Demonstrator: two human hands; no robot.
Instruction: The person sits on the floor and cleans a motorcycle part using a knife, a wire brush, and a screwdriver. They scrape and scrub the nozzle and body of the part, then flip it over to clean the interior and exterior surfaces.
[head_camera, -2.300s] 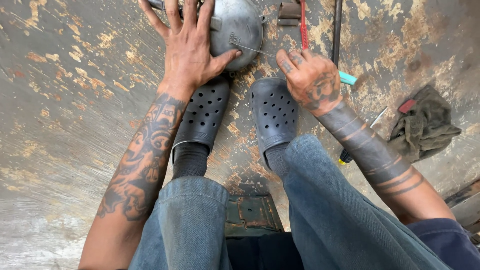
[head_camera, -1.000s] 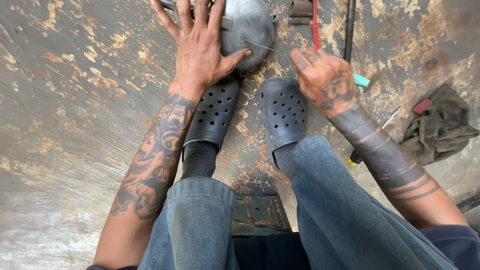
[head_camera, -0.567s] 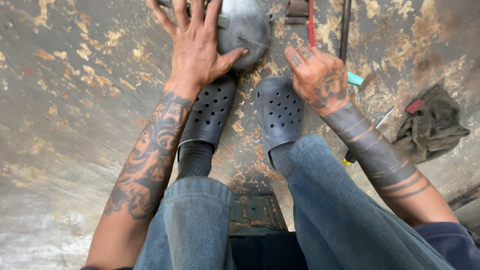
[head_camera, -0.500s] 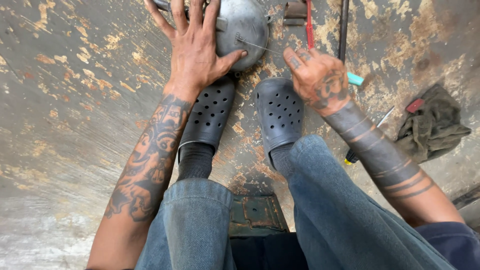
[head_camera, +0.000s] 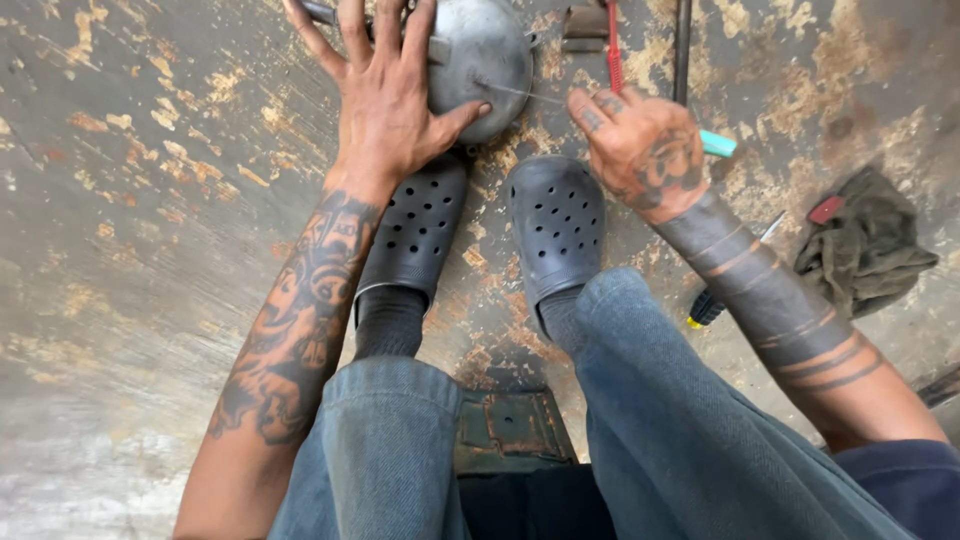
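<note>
A round grey metal housing (head_camera: 487, 58) lies on the worn floor just beyond my two black perforated clogs (head_camera: 420, 225). My left hand (head_camera: 385, 95) is spread flat on its left side with the thumb pressing its lower edge. My right hand (head_camera: 640, 148) is closed to the right of the housing, pinching a thin wire (head_camera: 520, 92) that runs from the housing to my fingers. A teal-handled tool (head_camera: 716, 144) sticks out behind that hand; whether the hand grips it I cannot tell.
A red-handled tool (head_camera: 613, 45) and a dark rod (head_camera: 682, 50) lie beyond my right hand. An olive rag (head_camera: 865, 255) with a small red item (head_camera: 826, 209) sits at right. A yellow-tipped tool (head_camera: 703, 311) lies by my right forearm. A small green stool (head_camera: 510, 430) is under me.
Hardly anything differs. Both hands keep their places on the housing and the wire; only the view shifts slightly.
</note>
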